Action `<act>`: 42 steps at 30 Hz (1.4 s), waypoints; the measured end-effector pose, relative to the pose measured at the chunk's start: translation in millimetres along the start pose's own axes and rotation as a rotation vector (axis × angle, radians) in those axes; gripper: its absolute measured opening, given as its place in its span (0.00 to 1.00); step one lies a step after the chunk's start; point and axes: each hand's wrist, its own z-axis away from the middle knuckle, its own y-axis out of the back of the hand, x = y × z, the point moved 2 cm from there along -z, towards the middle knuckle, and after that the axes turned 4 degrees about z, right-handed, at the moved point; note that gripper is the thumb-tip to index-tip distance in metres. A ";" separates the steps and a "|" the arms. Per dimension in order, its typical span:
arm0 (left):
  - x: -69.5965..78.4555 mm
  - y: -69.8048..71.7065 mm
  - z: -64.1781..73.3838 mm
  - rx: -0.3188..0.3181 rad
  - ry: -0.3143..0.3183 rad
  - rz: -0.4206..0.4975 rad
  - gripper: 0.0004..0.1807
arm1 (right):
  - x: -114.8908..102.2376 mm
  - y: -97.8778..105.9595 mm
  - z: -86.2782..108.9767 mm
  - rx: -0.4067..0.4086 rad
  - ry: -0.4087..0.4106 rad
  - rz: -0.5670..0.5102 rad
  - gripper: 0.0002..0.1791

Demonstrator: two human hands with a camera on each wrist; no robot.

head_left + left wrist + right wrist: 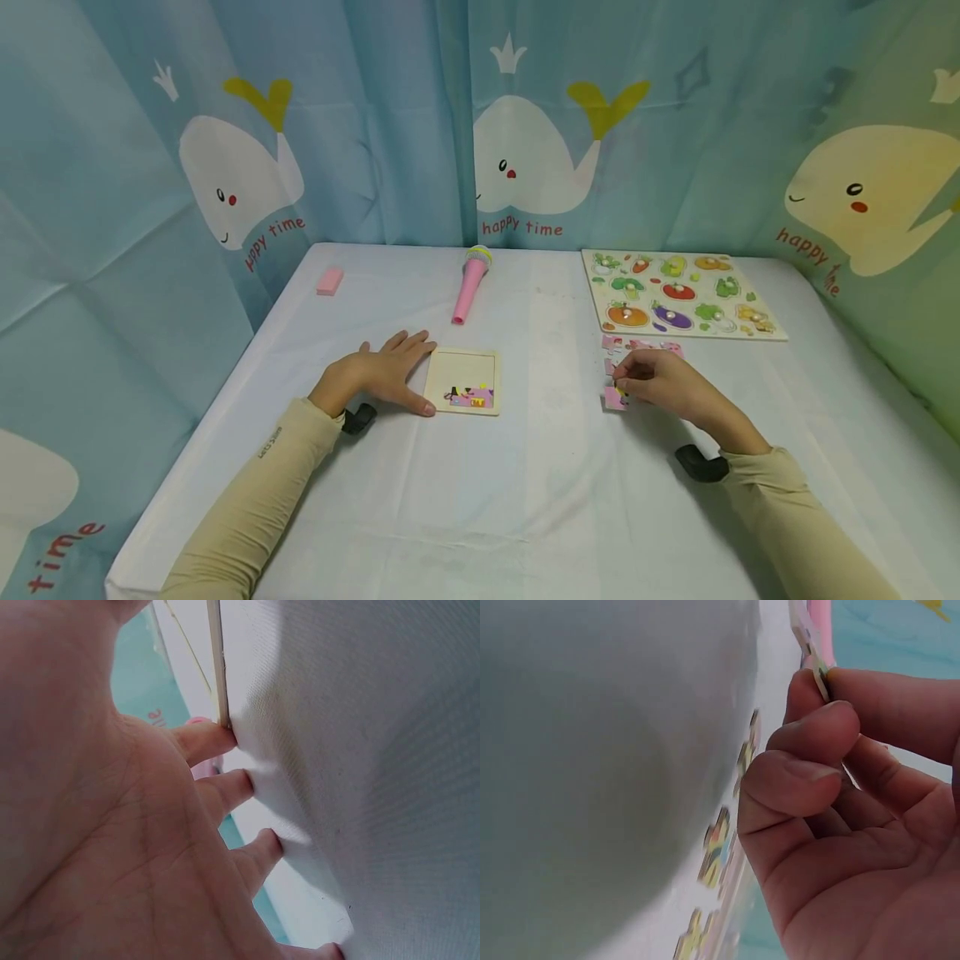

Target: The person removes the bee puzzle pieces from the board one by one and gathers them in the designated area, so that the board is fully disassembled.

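Observation:
My left hand (pixel 384 372) is spread on the table around the left edge of a small square wooden puzzle tray (pixel 461 364). The thumb lies at the tray's near left corner; in the left wrist view a fingertip (pixel 217 741) touches the tray's edge. Pink jigsaw pieces (pixel 476 398) with a cartoon print fill part of the tray's near side. To the right, my right hand (pixel 663 385) pinches a pink jigsaw piece (pixel 616 399) between thumb and fingers, raised off the cloth. Loose jigsaw pieces (pixel 716 847) lie beyond and below that hand, partly hidden by it.
A vegetable peg puzzle board (pixel 645 312) lies at the back right, just behind the loose pieces. A pink toy microphone (pixel 471 287) lies behind the tray, and a pink block (pixel 330 282) sits at the back left. Whale-print curtains (pixel 405 167) hang around the white-covered table.

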 end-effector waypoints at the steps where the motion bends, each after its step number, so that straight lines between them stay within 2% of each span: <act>1: -0.2 0.1 -0.2 0.000 -0.001 -0.001 0.67 | 1.3 0.7 0.3 -0.003 0.000 0.005 0.06; 9: -1.0 0.6 -0.7 0.003 -0.005 -0.001 0.67 | 7.3 1.7 0.9 -0.028 0.010 0.024 0.04; 17: 0.1 1.5 -0.4 0.003 -0.006 -0.001 0.66 | 7.9 1.2 -0.2 0.012 0.016 0.117 0.03; 29: 1.4 2.3 0.7 0.000 -0.003 0.004 0.66 | 5.8 -0.1 -0.7 0.072 0.057 0.192 0.03; 37: 0.6 1.5 0.1 -0.002 0.001 -0.002 0.66 | -3.1 -7.4 -6.2 0.080 0.094 0.153 0.04; 42: 0.5 1.4 -0.1 -0.005 0.000 -0.002 0.66 | -10.3 -15.7 -13.5 0.030 0.078 0.086 0.05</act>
